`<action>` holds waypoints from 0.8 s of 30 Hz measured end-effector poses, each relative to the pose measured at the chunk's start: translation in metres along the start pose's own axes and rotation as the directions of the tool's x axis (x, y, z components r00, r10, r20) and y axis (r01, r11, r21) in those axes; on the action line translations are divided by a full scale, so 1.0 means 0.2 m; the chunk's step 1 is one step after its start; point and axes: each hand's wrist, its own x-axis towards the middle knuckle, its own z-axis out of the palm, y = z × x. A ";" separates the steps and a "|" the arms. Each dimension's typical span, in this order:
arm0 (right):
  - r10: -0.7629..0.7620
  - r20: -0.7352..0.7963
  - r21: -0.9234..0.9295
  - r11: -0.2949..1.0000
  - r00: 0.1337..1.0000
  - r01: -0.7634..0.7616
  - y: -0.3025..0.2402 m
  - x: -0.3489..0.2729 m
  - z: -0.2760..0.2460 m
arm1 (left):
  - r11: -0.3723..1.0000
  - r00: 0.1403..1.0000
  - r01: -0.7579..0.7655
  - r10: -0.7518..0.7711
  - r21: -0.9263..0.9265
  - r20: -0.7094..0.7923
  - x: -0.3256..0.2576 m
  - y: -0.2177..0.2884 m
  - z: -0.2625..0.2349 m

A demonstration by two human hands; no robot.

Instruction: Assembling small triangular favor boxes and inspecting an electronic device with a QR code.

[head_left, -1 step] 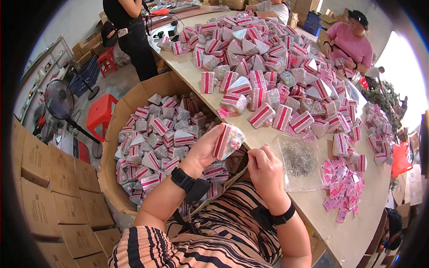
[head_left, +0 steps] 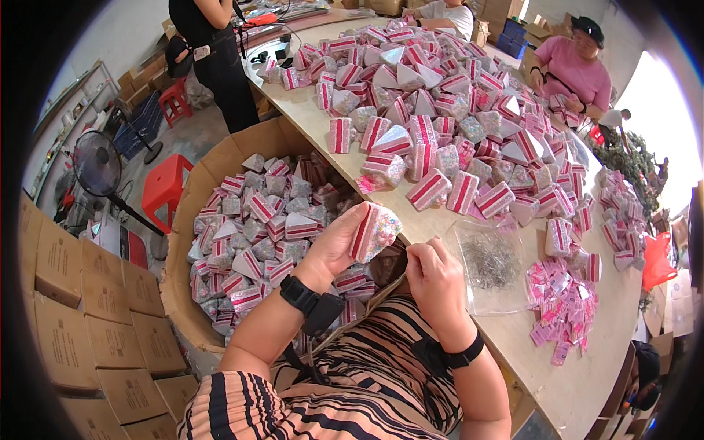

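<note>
A toy cake slice (head_left: pixel 379 233), pink and white layered with a pearly, sprinkled outer face, is gripped in my left hand (head_left: pixel 334 246) above the rim of a big carton. My right hand (head_left: pixel 438 286) is just to the right of the slice, at the table's edge, with thumb and forefinger pinched together. Whatever lies in that pinch, if anything, is too small to make out. Beside my right hand, a clear plastic bag (head_left: pixel 469 293) lies flat with a heap of thin silvery wire-like pieces (head_left: pixel 490 260) on it. Pink printed tags (head_left: pixel 561 304) are piled further right.
Many more cake slices (head_left: pixel 433 187) cover the table (head_left: pixel 587 381). The large carton (head_left: pixel 180 271) at my left is full of wrapped ones. Stacked boxes (head_left: pixel 114 341), a red stool (head_left: pixel 165 187) and a fan (head_left: pixel 97 163) stand left. A co-worker in pink (head_left: pixel 576 66) sits across.
</note>
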 end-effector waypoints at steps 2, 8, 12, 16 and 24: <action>0.012 0.011 -0.017 1.000 1.000 -0.012 0.00 0.00 0.00 | 1.000 0.999 -0.019 0.019 -0.010 -0.031 -0.01 0.01 0.03; 0.008 0.000 -0.028 1.000 1.000 -0.008 0.01 -0.01 0.02 | 0.999 0.997 -0.036 0.034 -0.028 -0.068 -0.02 0.01 0.07; 0.025 0.001 -0.034 0.999 1.000 -0.025 0.01 -0.01 0.02 | 0.999 0.997 -0.041 0.041 0.003 -0.070 -0.02 0.01 0.09; 0.005 -0.008 -0.038 0.999 1.000 -0.005 0.03 -0.02 0.02 | 0.999 0.998 -0.037 0.038 0.026 -0.044 -0.02 0.01 0.10; -0.038 0.042 -0.111 0.993 0.998 0.042 0.03 -0.03 0.02 | 0.997 0.999 -0.044 0.045 0.059 -0.018 -0.03 0.02 0.12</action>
